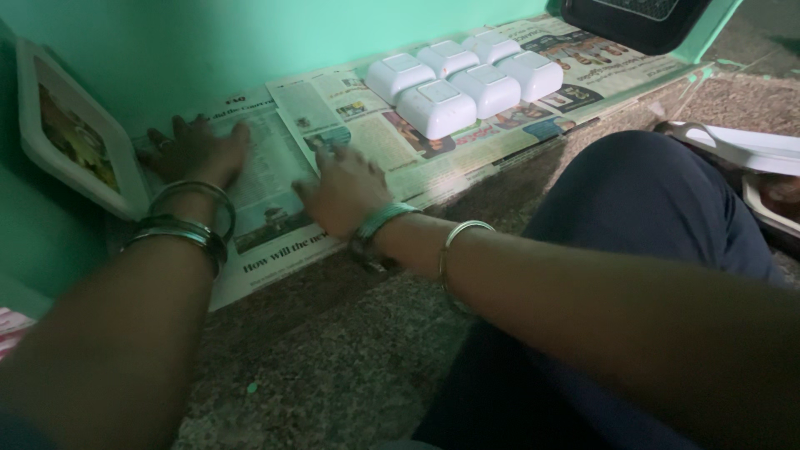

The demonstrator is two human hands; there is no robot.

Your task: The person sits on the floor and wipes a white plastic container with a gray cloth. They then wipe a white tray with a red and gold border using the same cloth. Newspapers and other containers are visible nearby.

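I see both hands, left hand point(196, 150) and right hand point(343, 188), open flat on newspaper point(275, 179) lining a green-walled ledge point(250, 42) above speckled stone floor point(333, 358).

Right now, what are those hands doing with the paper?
A person sits on the floor with both hands flat on a newspaper spread along a green ledge. The left hand presses near a white tray leaning on the wall; the right hand rests further along. Six white boxes sit on the paper.
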